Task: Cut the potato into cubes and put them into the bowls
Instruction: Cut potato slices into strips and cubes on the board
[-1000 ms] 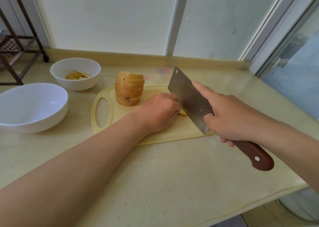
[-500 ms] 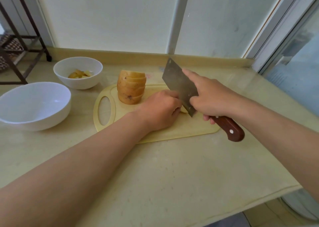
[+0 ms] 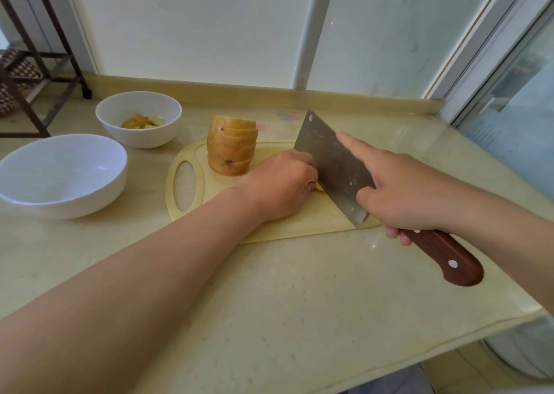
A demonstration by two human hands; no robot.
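A stack of potato slices (image 3: 232, 146) stands on the pale yellow cutting board (image 3: 287, 225). My left hand (image 3: 281, 184) lies knuckles-up on the board with fingers curled over a potato piece, of which only a yellow sliver (image 3: 319, 187) shows. My right hand (image 3: 401, 193) grips the brown handle of a cleaver (image 3: 332, 166), index finger stretched along the blade. The blade edge is down on the board right beside my left fingers. A small white bowl (image 3: 138, 118) holding potato pieces and a large white bowl (image 3: 60, 173) with nothing in it sit to the left.
The beige countertop (image 3: 269, 303) ends at a front edge near the lower right. A dark metal rack (image 3: 33, 73) stands at the far left. Window panes and a raised ledge (image 3: 239, 91) close off the back.
The cleaver rose and shifted left half a second ago, then came back down and right against my left fingers. My left hand stayed on the potato piece.
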